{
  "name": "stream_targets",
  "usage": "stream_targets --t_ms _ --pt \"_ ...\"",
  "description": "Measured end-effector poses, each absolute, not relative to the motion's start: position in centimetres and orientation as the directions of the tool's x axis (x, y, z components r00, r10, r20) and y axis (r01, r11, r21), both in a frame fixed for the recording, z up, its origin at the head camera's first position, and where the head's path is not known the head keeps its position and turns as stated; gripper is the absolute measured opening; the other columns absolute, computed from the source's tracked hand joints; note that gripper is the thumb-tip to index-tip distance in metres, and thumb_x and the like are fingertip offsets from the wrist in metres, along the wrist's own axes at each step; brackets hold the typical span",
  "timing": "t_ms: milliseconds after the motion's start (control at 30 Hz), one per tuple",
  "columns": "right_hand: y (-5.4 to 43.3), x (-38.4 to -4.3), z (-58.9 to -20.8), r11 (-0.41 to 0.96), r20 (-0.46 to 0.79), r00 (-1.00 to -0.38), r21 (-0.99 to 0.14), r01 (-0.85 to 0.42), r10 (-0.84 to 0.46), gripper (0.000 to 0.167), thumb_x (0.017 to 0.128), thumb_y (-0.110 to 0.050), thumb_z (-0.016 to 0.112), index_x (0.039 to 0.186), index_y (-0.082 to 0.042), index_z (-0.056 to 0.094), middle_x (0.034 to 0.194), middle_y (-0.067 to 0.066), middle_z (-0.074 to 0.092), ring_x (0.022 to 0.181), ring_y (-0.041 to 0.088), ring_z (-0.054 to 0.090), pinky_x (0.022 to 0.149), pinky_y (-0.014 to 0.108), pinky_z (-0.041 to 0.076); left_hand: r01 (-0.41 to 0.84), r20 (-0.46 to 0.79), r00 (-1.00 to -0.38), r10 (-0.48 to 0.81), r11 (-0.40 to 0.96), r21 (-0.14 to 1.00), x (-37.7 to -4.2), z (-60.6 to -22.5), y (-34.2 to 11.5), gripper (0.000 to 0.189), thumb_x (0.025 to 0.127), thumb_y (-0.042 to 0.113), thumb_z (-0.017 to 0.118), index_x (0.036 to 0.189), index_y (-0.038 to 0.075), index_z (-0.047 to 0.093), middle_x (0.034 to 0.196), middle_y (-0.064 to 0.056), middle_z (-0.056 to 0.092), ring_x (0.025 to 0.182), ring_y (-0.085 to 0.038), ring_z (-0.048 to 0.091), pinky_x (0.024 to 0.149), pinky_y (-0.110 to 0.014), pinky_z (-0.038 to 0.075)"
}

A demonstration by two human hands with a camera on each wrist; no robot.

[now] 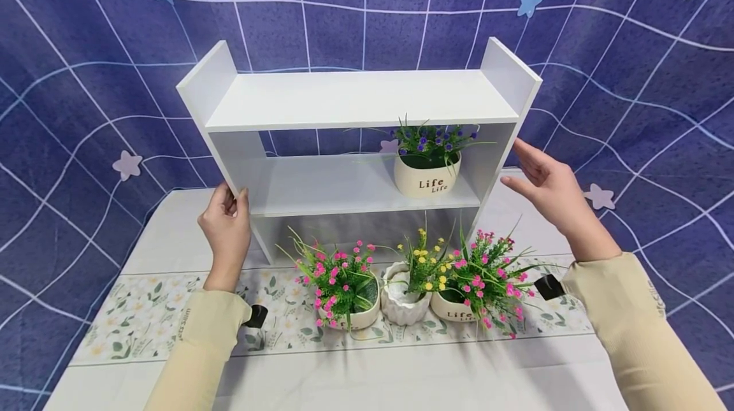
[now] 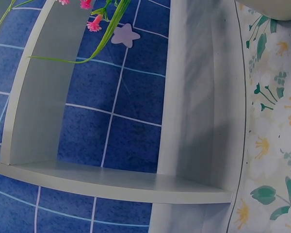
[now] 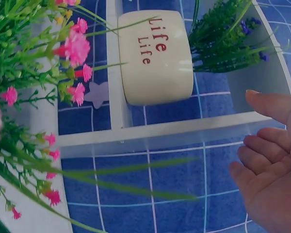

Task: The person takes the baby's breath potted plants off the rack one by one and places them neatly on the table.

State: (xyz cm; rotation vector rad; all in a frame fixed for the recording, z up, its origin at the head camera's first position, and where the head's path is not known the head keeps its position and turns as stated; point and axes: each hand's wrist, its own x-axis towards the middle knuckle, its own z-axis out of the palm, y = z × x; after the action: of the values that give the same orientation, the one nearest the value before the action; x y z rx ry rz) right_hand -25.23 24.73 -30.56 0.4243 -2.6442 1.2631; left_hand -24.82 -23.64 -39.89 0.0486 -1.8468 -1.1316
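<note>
A white shelf unit [image 1: 367, 95] with raised side panels stands on the table. My left hand [image 1: 226, 223] grips the front edge of its left panel, thumb in front and fingers curled behind. Only a sliver of that hand shows in the left wrist view. Beside the right panel, my right hand [image 1: 550, 191] is held with fingers loosely bent and nothing in it; the right wrist view shows its palm [image 3: 276, 194] apart from the panel. On the middle board, toward the right, sits a cream "Life" pot [image 1: 427, 175] of blue-purple flowers.
In front of the shelf stand a pot of pink flowers [image 1: 346, 318], a white ruffled pot with yellow flowers [image 1: 406, 306] and another pink-flowered pot [image 1: 455, 310]. They rest on a floral runner [image 1: 149, 315] over a white tablecloth [image 1: 321, 382]. A blue grid-patterned curtain [image 1: 367, 28] hangs behind.
</note>
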Motion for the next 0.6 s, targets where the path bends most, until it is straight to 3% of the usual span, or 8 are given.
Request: stream_targets --t_ms 233,300,433,600 --pt "23.7 -26.4 -31.0 0.549 0.266 -0.953 -0.779 -0.302 -0.146 0.068 0.094 -0.016 0.063 0.153 -0.010 0.029 0.155 0.017 0.032 0.141 0.036 0.034 0.112 0.026 0.038 0.406 0.691 -0.552 -0.466 0.573 0.711 -24.8 -39.9 -23.7 0.022 0.090 0.000 0.062 0.110 -0.011 0.066 0.107 -0.025 0.070 0.087 0.021 0.056 0.076 0.002 0.046" --pt "23.4 -26.7 -31.2 0.537 0.276 -0.952 -0.787 -0.304 -0.134 0.066 0.094 -0.013 0.063 0.152 -0.009 0.032 0.153 0.018 0.038 0.138 0.036 0.039 0.109 0.022 0.042 0.407 0.691 -0.553 -0.465 0.573 0.711 -24.8 -39.9 -23.7 0.023 0.090 0.000 0.062 0.110 -0.010 0.066 0.107 -0.025 0.070 0.087 0.022 0.056 0.076 0.001 0.046" --pt "23.0 -27.1 -31.6 0.524 0.309 -0.945 -0.790 -0.318 -0.107 0.061 0.093 -0.007 0.063 0.149 -0.008 0.038 0.146 0.020 0.047 0.132 0.030 0.049 0.092 0.003 0.044 0.408 0.691 -0.556 -0.461 0.573 0.711 -24.9 -39.9 -23.6 0.024 0.090 0.001 0.062 0.112 -0.010 0.065 0.108 -0.026 0.070 0.088 0.022 0.055 0.077 0.001 0.047" --pt "22.7 -27.5 -31.9 0.508 0.345 -0.936 -0.796 -0.330 -0.067 0.057 0.092 -0.005 0.063 0.146 -0.007 0.043 0.140 0.020 0.053 0.115 0.003 0.059 0.084 0.000 0.045 0.408 0.689 -0.559 -0.462 0.569 0.714 -24.9 -40.0 -23.7 0.024 0.090 0.000 0.062 0.112 -0.011 0.065 0.107 -0.026 0.070 0.088 0.022 0.055 0.077 0.001 0.047"
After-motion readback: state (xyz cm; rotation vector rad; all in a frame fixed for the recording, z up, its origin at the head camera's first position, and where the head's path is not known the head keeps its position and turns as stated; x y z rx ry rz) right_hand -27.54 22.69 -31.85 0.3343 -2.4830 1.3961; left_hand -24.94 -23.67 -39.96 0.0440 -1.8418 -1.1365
